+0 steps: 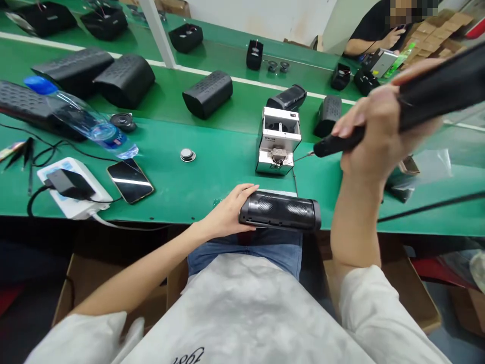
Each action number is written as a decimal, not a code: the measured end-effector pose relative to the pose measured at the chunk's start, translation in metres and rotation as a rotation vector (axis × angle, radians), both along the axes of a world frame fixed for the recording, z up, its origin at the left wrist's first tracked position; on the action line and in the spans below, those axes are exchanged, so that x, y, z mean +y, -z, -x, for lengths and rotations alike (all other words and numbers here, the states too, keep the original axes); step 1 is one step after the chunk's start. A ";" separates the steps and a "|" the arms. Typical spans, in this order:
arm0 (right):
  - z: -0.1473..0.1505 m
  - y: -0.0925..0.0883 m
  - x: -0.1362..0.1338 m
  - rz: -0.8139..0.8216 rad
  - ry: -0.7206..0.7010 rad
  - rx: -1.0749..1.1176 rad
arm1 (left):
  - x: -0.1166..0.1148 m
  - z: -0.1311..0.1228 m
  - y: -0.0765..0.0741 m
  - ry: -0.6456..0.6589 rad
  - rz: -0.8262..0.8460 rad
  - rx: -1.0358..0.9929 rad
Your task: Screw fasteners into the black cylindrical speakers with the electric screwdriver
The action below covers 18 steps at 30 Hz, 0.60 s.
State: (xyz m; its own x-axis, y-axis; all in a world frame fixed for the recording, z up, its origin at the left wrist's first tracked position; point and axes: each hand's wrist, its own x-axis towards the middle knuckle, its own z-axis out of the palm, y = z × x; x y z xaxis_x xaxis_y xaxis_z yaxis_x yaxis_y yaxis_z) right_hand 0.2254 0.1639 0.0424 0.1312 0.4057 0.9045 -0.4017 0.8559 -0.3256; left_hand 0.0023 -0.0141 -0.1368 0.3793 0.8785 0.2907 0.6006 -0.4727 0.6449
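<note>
My left hand point(227, 213) grips the left end of a black portable speaker point(280, 210) with a perforated grille, lying at the table's front edge. My right hand point(377, 134) is raised and wrapped round a black electric screwdriver point(435, 93), held slanted with its nose down to the left. The thin bit reaches the lower front of a white screw feeder point(282, 129), which stands just behind the speaker. Whether a screw sits on the bit is too small to tell.
Left on the green table point(170, 184) are a phone point(131, 180), a white power strip point(74, 189), a water bottle point(91, 124) and a small round speaker driver point(187, 154). Several black speaker housings point(208, 93) stand behind. A co-worker point(373, 30) sits across at the back right.
</note>
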 end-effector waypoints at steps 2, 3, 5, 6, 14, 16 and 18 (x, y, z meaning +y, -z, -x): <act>0.020 0.006 0.019 -0.026 -0.023 -0.051 | 0.001 0.002 0.012 -0.002 0.048 -0.093; 0.025 0.007 0.026 0.004 -0.004 -0.088 | 0.002 0.002 0.017 0.001 0.044 -0.112; 0.028 0.008 0.033 0.078 0.059 -0.180 | 0.006 0.000 0.023 0.014 0.005 -0.128; 0.029 0.008 0.035 0.127 0.095 -0.229 | 0.008 0.000 0.026 0.020 -0.012 -0.135; 0.036 0.012 0.041 0.351 0.284 -0.347 | 0.015 0.001 0.042 0.027 0.063 -0.246; 0.036 0.012 0.042 0.358 0.274 -0.361 | 0.015 0.002 0.045 0.031 0.077 -0.258; 0.036 0.012 0.043 0.337 0.240 -0.345 | 0.016 0.001 0.047 0.037 0.093 -0.265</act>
